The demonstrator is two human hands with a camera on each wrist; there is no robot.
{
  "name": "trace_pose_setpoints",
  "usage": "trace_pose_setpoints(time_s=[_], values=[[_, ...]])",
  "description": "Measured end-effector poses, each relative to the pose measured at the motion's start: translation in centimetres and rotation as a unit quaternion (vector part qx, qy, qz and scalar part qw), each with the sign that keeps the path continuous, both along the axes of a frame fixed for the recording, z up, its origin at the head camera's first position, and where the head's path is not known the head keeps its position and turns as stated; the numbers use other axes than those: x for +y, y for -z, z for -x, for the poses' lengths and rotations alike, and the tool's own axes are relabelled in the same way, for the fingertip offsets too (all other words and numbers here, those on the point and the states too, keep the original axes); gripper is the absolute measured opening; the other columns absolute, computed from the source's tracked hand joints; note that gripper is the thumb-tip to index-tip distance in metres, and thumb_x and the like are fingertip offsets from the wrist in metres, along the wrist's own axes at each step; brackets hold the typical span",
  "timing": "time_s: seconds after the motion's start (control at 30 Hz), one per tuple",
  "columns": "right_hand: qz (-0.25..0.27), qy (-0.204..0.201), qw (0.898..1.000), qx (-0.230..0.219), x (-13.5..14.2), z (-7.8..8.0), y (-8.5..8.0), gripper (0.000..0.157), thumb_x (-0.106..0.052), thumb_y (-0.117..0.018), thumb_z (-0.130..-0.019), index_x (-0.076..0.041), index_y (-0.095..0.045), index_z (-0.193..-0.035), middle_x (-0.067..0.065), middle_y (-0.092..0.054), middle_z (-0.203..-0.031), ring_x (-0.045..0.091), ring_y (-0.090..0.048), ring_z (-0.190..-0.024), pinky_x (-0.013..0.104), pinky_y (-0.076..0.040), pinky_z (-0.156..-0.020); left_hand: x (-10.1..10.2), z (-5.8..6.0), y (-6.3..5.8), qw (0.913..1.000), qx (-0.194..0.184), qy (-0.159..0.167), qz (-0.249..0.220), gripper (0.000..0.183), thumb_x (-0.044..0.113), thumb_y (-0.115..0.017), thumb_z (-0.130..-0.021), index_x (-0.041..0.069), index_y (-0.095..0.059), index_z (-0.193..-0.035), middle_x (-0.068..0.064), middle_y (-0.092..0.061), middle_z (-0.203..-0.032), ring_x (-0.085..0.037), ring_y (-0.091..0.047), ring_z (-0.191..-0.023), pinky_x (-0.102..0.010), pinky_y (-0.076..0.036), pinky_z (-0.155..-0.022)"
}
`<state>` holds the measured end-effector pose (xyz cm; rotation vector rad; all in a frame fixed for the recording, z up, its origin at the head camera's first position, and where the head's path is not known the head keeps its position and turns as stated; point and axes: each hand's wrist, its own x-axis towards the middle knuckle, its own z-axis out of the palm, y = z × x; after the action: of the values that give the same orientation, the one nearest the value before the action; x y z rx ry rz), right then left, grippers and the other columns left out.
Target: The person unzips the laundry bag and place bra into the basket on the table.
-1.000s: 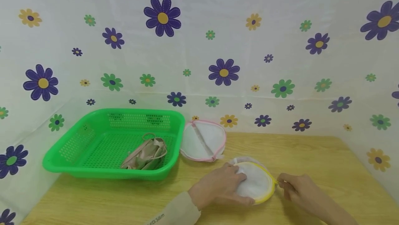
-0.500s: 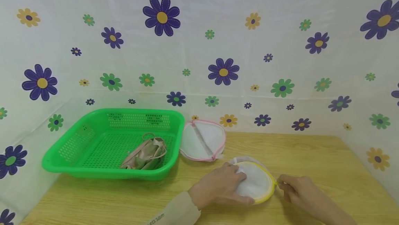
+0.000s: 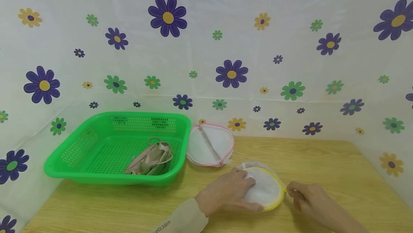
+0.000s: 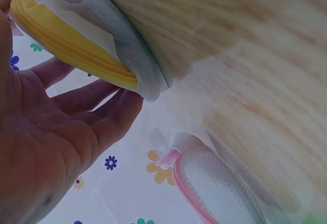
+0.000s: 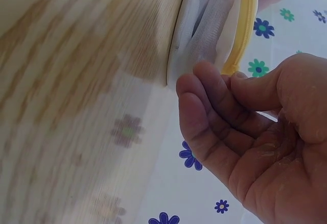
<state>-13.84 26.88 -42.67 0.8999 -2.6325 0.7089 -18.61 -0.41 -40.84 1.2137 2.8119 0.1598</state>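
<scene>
Right grip (image 3: pixel 310 197) pinches pouch (image 3: pixel 264 190) by rightward yellow tab (image 3: pixel 286 190).

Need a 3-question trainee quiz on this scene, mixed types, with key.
1. Multiple choice: in the head view, where is the pink-trimmed bag relative to the green basket?
A) to its left
B) to its right
C) inside it

2. True or false: the left hand is on the yellow-trimmed bag.

3. Short answer: what does the right hand pinch?

Key:
1. B
2. True
3. The zipper pull at the edge of the yellow-trimmed bag; the fingers mostly hide it.
</scene>
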Motion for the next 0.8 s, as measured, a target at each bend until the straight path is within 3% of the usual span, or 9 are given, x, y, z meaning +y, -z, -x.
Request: trace_pose_setpoints(time_s=[0.4, 0.67, 0.8], values=[[0.008, 0.005, 0.999, -0.045, 0.01, -0.77, -0.15, 0.035, 0.016, -0.055, -0.09, -0.018, -0.052, -0.083, -0.023, -0.047, -0.063, -0.012, -0.038, -0.06, 0.016, -0.034, -0.055, 0.05, -0.11, 0.03, 0.9999, 0.009, -0.001, -0.012, 0.069, 0.078, -0.057, -0.086, 0.02, -0.067, -0.123, -0.002, -0.065, -0.116, -0.017, -0.059, -0.105, -0.03, -0.051, -0.096], [0.019, -0.017, 1.0, -0.016, -0.11, -0.64, 0.13, 0.04, 0.022, -0.054, -0.081, -0.018, -0.049, -0.082, -0.021, -0.049, -0.063, -0.013, -0.037, -0.061, 0.013, -0.033, -0.053, -0.04, 0.06, -0.04, 1.0, -0.004, -0.004, -0.002, 0.071, 0.078, -0.054, -0.088, 0.02, -0.066, -0.128, -0.002, -0.066, -0.12, -0.018, -0.059, -0.112, -0.032, -0.048, -0.106], [0.016, -0.016, 0.999, -0.023, -0.1, -0.69, 0.13, 0.039, 0.021, -0.055, -0.082, -0.018, -0.051, -0.083, -0.02, -0.051, -0.064, -0.013, -0.037, -0.062, 0.014, -0.033, -0.052, -0.07, 0.02, -0.03, 1.0, -0.004, -0.002, -0.007, 0.071, 0.078, -0.055, -0.087, 0.021, -0.066, -0.127, -0.002, -0.065, -0.12, -0.018, -0.058, -0.109, -0.031, -0.049, -0.102]])
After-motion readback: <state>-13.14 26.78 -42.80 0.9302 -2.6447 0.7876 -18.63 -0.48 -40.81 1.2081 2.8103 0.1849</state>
